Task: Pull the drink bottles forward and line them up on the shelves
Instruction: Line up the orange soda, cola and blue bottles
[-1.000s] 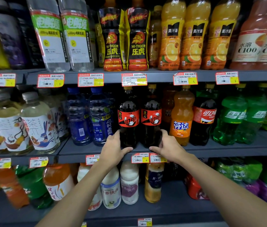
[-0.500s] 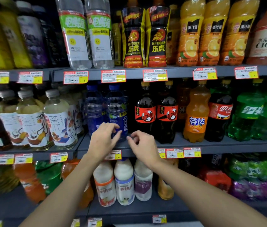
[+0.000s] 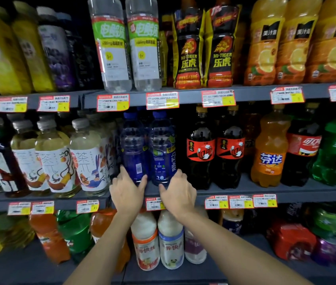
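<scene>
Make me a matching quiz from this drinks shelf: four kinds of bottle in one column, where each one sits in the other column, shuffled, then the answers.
Column one:
1. Hi-Tiger bottles
2. blue bottles
3. white milky bottles
4. orange Fanta bottle

Column two:
A. bottom shelf
B. middle shelf, between dark cola bottles
C. top shelf
D. middle shelf, gripped by the left hand and right hand

Pairs: 1-C, 2-D, 3-A, 4-B.
</scene>
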A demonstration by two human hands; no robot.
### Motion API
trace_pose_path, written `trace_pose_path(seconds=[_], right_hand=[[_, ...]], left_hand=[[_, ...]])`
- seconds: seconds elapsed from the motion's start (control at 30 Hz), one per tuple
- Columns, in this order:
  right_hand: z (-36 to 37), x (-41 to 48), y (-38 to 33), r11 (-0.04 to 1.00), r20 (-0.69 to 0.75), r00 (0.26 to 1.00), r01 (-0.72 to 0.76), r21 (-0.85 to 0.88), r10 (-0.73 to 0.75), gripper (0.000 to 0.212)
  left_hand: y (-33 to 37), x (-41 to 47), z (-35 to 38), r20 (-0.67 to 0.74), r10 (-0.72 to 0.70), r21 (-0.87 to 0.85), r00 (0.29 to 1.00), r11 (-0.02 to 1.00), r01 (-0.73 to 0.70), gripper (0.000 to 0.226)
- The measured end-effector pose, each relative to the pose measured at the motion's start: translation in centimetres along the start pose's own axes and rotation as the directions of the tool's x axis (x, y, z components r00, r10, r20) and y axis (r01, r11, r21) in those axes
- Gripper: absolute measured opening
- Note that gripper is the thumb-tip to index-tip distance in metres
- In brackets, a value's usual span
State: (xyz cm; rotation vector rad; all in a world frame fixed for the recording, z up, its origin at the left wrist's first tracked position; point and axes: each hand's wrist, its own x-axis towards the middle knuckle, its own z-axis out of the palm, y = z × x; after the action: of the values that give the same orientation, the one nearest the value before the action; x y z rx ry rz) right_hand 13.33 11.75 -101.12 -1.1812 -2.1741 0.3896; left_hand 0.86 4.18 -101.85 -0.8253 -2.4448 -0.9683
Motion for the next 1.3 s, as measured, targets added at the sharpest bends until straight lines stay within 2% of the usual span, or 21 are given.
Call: trace_pose_path(seconds=[0.1, 0.2, 0.33, 0.5, 0.6, 0.8, 1.07, 1.3], right_hand=[[0.5, 0.7, -0.2, 1.0, 0.034, 0.999, 0.018, -0.009, -0.017, 0.066], [0.8, 0.7, -0.1, 0.999, 0.024, 0.999, 0.032, -0.035, -0.031, 0.077], [0.9, 0.6, -0.4, 0.999, -0.012, 1.0, 0.023, -0.035, -0.023, 0.073], [0.8, 0.6, -1.3, 0.998, 0.0, 0.999, -0.043, -0.043, 0.043, 0.076], [0.7, 0.5, -1.1, 0.998, 0.003, 0.998, -0.06, -0.023, 0.06, 0.074], [1.0, 0.3, -1.2, 0.997, 0.005, 0.998, -0.061, -0.04, 0.062, 0.069], [1.2, 0.5, -1.4, 0.997, -0.03, 0.997, -0.074, -0.027, 0.073, 0.083], [0.5, 0.6, -1.9, 0.985, 0.011, 0.985, -0.17, -0.017, 0.17, 0.081]], left_hand=[[-0.3, 0.4, 0.3, 0.028, -0.007, -0.064, 1.0, 0.998, 0.009, 0.059], [-1.1, 0.7, 0.6, 0.034, 0.013, -0.18, 0.999, 0.984, -0.007, 0.058], [-2.0, 0.9, 0.5, 0.05, 0.033, -0.255, 0.998, 0.967, -0.019, 0.068], [-1.3, 1.4, 0.0, 0.1, -0.022, -0.261, 0.995, 0.964, 0.047, 0.067], [-0.6, 1.7, -0.1, 0.128, -0.069, -0.243, 0.989, 0.965, 0.099, 0.076], [0.1, 1.6, 0.2, 0.077, -0.116, -0.14, 0.99, 0.982, 0.126, 0.084], [-0.7, 1.5, 0.1, 0.045, -0.092, -0.179, 0.995, 0.979, 0.099, 0.08], [-0.7, 1.6, -0.2, 0.063, -0.084, -0.176, 0.994, 0.98, 0.094, 0.079]])
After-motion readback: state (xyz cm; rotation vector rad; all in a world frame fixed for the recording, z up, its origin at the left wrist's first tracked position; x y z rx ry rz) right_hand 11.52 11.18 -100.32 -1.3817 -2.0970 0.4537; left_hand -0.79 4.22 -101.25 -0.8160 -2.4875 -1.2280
